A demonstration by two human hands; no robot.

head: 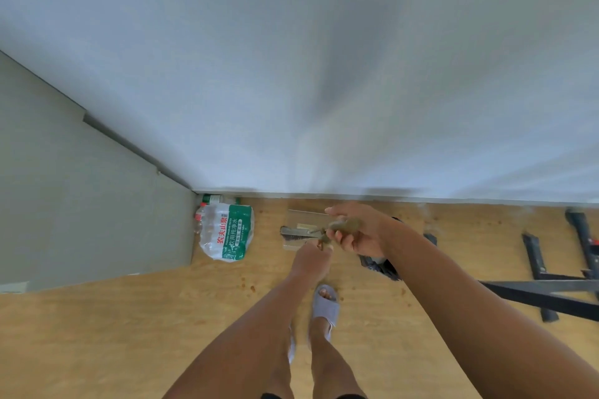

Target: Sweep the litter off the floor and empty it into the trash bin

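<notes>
At centre frame, the right hand (356,230) gripped an olive brush handle (345,225) while the left hand (309,257) pinched its cord (319,236) above the floor (129,334), where scattered litter (251,288) risked being trodden underfoot.

arms (246,327) — bare, sleeveless | slipper (325,306) — grey, open-toed | shorts hem — dark

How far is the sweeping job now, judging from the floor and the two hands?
Nothing looks finished: brown litter specks lie on the wooden floor. In hand: the right hand holds an olive handle, and the left hand touches its lower end. The brush and dustpan stand by the wall. Sweeping and emptying into the black-lined bin remain.
</notes>
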